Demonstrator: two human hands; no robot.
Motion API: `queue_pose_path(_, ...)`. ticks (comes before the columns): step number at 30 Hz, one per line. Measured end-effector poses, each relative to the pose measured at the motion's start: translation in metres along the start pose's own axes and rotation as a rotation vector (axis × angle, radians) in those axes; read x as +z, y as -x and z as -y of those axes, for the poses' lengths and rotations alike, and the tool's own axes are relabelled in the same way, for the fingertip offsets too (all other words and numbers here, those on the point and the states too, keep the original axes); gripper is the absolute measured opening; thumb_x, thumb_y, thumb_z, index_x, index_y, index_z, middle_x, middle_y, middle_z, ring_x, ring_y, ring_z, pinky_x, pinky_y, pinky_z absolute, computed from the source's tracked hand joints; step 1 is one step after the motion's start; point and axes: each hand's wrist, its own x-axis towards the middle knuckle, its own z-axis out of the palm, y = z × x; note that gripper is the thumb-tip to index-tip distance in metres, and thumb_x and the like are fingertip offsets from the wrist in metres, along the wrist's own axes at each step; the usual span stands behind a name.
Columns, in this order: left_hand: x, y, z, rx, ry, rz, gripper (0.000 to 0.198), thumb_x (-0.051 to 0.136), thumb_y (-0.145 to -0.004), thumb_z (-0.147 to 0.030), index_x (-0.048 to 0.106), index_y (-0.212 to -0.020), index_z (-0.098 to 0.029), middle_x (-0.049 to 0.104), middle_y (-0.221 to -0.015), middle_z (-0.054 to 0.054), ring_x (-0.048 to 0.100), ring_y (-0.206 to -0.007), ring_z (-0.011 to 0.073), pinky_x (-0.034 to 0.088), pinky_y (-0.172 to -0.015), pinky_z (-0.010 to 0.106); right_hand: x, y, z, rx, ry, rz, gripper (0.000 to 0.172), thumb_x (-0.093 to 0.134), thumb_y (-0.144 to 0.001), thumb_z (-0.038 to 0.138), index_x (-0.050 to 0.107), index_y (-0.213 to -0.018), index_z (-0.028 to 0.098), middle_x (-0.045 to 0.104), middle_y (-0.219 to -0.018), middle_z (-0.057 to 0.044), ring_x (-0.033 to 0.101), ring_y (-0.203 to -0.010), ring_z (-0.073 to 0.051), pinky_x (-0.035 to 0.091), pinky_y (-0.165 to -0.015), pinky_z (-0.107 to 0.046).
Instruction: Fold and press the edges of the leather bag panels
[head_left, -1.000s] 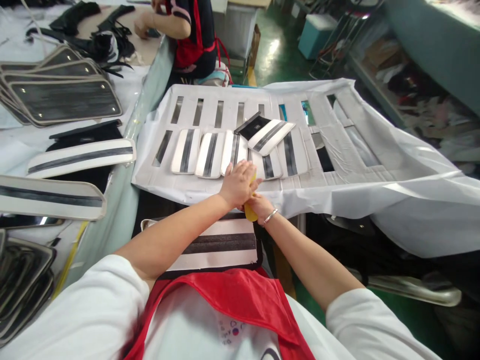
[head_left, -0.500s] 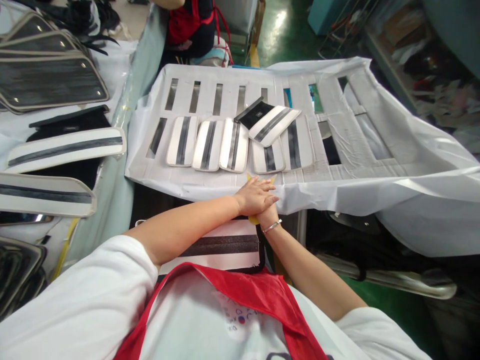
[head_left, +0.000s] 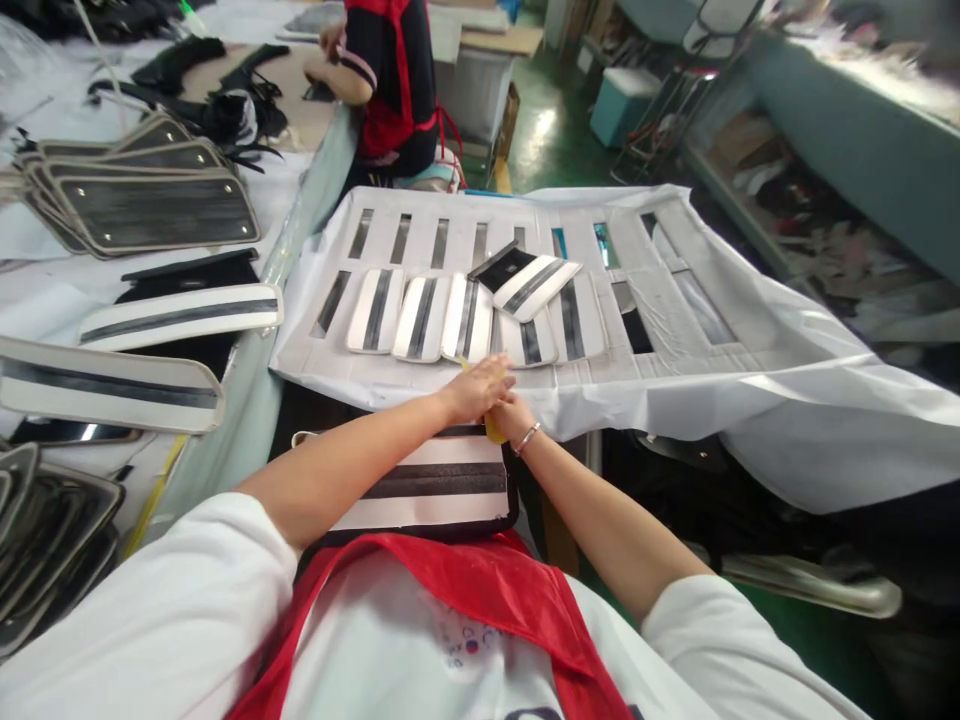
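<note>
1. The left hand (head_left: 474, 390) lies over the fingers of the right hand (head_left: 516, 418), the two meeting at about the middle of the near edge of the bench (head_left: 420, 378)
2. The right hand is closed around a yellow tool (head_left: 495, 430), mostly hidden; its rounded end shows below the fingers, just off that near edge
3. Whether the left hand grips it too, I cannot tell, since its palm is turned away
4. Five striped flaps (head_left: 375, 312) lie in a row on the bench, nearer the near edge than the far one, their lower ends just beyond the hands
5. A black pouch (head_left: 504, 266) with a striped flap lies slantwise on top of the row
6. Between the near edge and the red apron (head_left: 480, 580) is a striped bag (head_left: 450, 482), partly behind the left forearm
7. Past the bench's left edge, a side table (head_left: 232, 440) bears dark panels (head_left: 157, 212) and two long striped pieces (head_left: 184, 318)
8. A co-worker (head_left: 394, 85) is beyond the far left corner
</note>
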Motion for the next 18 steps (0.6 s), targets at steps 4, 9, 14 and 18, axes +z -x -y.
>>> queue_pose_path(4,-0.029,0.029,0.019,-0.176,0.114,-0.207,0.047,0.028,-0.092,-0.038,0.044,-0.128,-0.012,0.046,-0.134,0.014,0.038,-0.127,0.0214,0.027,-0.107,0.036,-0.010,0.019,0.022,-0.001,-0.194,-0.077,0.031,0.066,-0.070,0.046,0.051,-0.069,0.019,0.050,-0.054,0.004,0.050,-0.049,-0.009,0.052,-0.057,-0.026)
queue_pose_path(9,-0.016,0.045,0.016,-0.210,0.140,0.175,0.040,0.037,-0.087,-0.041,0.065,-0.100,-0.015,0.065,-0.108,0.009,0.056,-0.105,0.0235,0.038,-0.096,0.033,-0.037,0.049,0.040,0.074,-0.457,-0.103,0.019,0.066,-0.074,0.032,0.056,-0.086,0.021,0.058,-0.071,0.004,0.055,-0.055,-0.007,0.053,-0.060,-0.022)
queue_pose_path(14,0.006,0.032,0.008,-0.166,0.182,0.418,0.031,0.054,-0.076,-0.045,0.071,-0.080,-0.019,0.070,-0.082,0.002,0.061,-0.075,0.0182,0.044,-0.075,0.025,-0.042,0.072,0.027,0.069,-0.476,-0.107,0.022,0.067,-0.072,0.030,0.055,-0.089,0.022,0.055,-0.068,0.007,0.048,-0.047,-0.004,0.050,-0.055,-0.020)
queue_pose_path(18,0.009,0.026,0.012,-0.144,0.195,0.480,0.032,0.053,-0.077,-0.044,0.071,-0.085,-0.019,0.069,-0.077,-0.001,0.058,-0.071,0.0155,0.042,-0.069,0.022,-0.040,0.079,0.019,0.100,-0.364,-0.136,0.028,0.062,-0.074,0.044,0.051,-0.088,0.022,0.054,-0.064,0.006,0.048,-0.044,-0.006,0.050,-0.050,-0.024)
